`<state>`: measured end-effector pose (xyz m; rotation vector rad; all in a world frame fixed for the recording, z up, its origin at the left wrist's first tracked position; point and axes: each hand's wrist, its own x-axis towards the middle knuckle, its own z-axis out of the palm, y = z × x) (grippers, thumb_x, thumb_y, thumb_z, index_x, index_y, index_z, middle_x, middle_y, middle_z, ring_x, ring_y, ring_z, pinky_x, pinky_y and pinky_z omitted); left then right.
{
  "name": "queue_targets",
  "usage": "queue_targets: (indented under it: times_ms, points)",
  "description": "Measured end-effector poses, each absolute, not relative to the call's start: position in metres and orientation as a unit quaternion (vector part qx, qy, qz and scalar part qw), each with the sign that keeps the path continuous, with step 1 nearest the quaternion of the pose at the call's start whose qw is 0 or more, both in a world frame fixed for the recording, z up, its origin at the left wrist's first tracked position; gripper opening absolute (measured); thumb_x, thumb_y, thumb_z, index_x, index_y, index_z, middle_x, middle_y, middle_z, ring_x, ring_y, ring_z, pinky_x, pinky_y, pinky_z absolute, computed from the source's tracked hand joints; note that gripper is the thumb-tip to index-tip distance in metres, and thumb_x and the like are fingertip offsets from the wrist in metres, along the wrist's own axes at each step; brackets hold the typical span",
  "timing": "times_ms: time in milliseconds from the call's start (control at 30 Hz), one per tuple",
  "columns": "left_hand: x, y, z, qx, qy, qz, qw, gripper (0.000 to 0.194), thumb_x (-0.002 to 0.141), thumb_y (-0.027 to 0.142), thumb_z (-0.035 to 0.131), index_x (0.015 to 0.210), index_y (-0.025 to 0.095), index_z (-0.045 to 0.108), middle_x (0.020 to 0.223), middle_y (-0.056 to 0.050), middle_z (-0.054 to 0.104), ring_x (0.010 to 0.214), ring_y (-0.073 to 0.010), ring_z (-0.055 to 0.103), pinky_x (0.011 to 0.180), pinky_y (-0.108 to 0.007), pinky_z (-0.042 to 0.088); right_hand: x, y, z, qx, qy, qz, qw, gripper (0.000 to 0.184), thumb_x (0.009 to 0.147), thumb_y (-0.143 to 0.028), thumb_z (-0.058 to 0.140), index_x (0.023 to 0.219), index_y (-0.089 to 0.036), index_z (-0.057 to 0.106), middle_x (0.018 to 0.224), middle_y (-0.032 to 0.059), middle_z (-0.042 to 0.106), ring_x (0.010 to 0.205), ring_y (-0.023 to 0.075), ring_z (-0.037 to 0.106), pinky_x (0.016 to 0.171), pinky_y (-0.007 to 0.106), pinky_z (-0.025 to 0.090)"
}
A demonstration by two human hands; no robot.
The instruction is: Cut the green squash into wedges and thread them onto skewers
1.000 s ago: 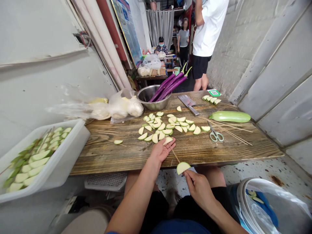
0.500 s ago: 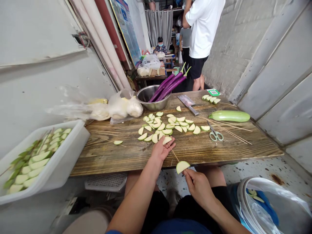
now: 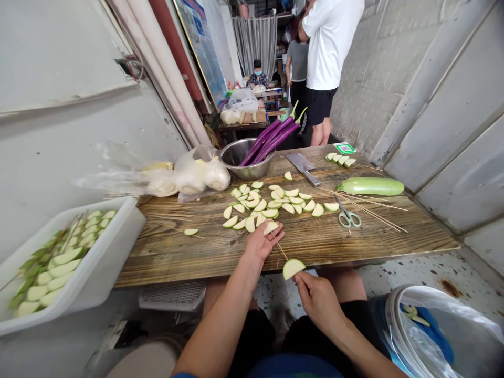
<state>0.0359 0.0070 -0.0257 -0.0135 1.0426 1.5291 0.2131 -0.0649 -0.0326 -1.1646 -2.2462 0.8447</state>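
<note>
My left hand is palm up at the table's front edge, a half-moon zucchini slice held between its thumb and fingers. A thin bamboo skewer runs from that slice down to a larger zucchini slice threaded on it. Just below this larger slice, my right hand pinches the skewer's lower end; the fingers partly hide the grip. Beyond my left hand lies a loose spread of zucchini slices on the wooden table.
A cleaver, scissors, a whole zucchini and a filled skewer lie right. Behind stands a metal bowl with eggplants. A white tub holds skewered slices; a lined bucket stands right. People are beyond.
Both hands keep nearly the same pose, with the larger slice shifted very slightly left. In the background, the person in the white shirt has moved left.
</note>
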Motion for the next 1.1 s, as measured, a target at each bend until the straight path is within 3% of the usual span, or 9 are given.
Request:
queue_targets:
  times_ms: [1100]
  points:
    - [0.038, 0.005, -0.035, 0.024, 0.446, 0.679, 0.583, 0.007, 0.082, 0.015, 0.05, 0.085, 0.01, 0.054, 0.082, -0.014, 0.064, 0.079, -0.0252, 0.066, 0.077, -0.047, 0.05, 0.198, -0.06, -0.036, -0.442, -0.813, 0.292, 0.241, 0.03, 0.087, -0.023, 0.031, 0.066, -0.017, 0.052, 0.052, 0.0002, 0.05, 0.047, 0.0115, 0.044, 0.05, 0.022, 0.026]
